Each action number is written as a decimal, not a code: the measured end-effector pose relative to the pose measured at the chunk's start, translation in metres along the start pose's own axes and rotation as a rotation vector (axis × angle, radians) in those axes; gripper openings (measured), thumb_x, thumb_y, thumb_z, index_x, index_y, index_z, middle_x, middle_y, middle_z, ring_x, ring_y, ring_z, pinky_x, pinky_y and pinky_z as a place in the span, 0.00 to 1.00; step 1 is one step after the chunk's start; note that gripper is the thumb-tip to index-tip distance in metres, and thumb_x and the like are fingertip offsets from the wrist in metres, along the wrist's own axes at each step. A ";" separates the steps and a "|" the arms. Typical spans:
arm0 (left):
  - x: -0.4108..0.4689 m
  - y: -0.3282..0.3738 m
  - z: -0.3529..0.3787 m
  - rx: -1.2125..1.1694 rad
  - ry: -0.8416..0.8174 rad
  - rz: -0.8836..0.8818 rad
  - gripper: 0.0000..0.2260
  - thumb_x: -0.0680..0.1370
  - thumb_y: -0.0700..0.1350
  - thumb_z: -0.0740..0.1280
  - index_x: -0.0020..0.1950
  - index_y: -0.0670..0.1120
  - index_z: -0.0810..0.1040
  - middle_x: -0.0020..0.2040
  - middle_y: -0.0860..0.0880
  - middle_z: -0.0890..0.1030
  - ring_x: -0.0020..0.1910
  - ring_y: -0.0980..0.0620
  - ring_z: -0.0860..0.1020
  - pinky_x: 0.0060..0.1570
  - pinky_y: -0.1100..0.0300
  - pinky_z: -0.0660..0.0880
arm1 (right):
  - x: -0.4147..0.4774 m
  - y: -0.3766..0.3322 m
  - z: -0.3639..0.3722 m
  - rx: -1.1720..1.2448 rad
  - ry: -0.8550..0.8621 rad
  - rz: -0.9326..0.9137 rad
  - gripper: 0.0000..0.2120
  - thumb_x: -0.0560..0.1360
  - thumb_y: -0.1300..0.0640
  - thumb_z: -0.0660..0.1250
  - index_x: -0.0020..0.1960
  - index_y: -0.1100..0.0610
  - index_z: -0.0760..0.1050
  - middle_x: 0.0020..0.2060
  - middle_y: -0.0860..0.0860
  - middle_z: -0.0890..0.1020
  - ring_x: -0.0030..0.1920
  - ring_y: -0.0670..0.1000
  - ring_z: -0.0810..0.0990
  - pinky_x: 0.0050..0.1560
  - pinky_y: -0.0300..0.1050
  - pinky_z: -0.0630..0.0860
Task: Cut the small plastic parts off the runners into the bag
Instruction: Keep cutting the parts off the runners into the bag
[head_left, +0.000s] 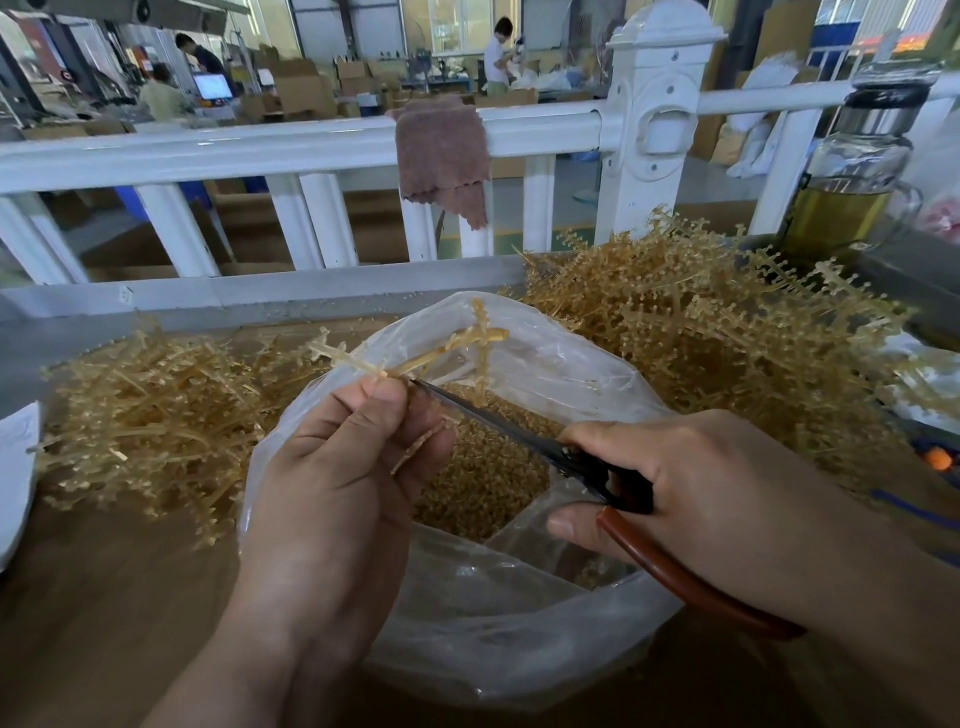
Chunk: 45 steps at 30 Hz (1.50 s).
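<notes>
My left hand (337, 467) pinches an amber plastic runner (415, 353) above the mouth of a clear plastic bag (545, 364). The runner's branches stick up and away over the bag. My right hand (701, 483) grips scissors (519, 431) with brown-red handles; the dark blades point up-left, and their tip lies against the runner just beside my left thumb. The bag stands open on the table between my arms. Its bottom is filled with small amber cut parts (483, 483).
A heap of bare-looking runners (156, 410) lies left of the bag and a bigger heap (701, 322) behind it on the right. A white railing (311, 140) with a brown cloth (441, 156) borders the table. A glass bottle (852, 171) stands at the far right.
</notes>
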<state>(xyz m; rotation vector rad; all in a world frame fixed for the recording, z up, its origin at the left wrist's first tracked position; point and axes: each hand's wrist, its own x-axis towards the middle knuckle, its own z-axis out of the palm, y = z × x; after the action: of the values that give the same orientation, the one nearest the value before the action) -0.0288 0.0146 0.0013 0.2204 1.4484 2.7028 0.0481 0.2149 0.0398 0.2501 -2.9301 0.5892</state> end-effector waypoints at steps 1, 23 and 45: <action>0.000 0.000 0.000 -0.014 -0.002 -0.012 0.02 0.74 0.45 0.69 0.43 0.48 0.79 0.40 0.50 0.82 0.40 0.54 0.82 0.43 0.59 0.82 | 0.000 0.000 0.000 0.002 -0.003 0.002 0.23 0.68 0.28 0.58 0.50 0.43 0.75 0.32 0.40 0.77 0.39 0.40 0.77 0.38 0.37 0.72; 0.001 0.001 0.002 -0.070 0.009 -0.065 0.02 0.74 0.46 0.69 0.44 0.48 0.80 0.38 0.51 0.82 0.38 0.55 0.82 0.40 0.60 0.82 | -0.001 0.000 0.003 -0.027 -0.002 0.000 0.34 0.64 0.22 0.51 0.63 0.39 0.68 0.42 0.37 0.80 0.42 0.39 0.78 0.41 0.39 0.78; -0.003 0.000 0.007 -0.085 -0.010 -0.081 0.05 0.72 0.45 0.69 0.48 0.48 0.78 0.39 0.51 0.82 0.38 0.55 0.81 0.40 0.62 0.81 | -0.001 -0.003 0.003 0.009 0.080 -0.062 0.26 0.69 0.30 0.59 0.56 0.45 0.79 0.28 0.40 0.76 0.39 0.40 0.78 0.37 0.32 0.72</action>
<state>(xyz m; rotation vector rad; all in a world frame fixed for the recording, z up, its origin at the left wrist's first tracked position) -0.0243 0.0203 0.0049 0.1664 1.3068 2.6870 0.0494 0.2111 0.0378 0.3098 -2.8329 0.5898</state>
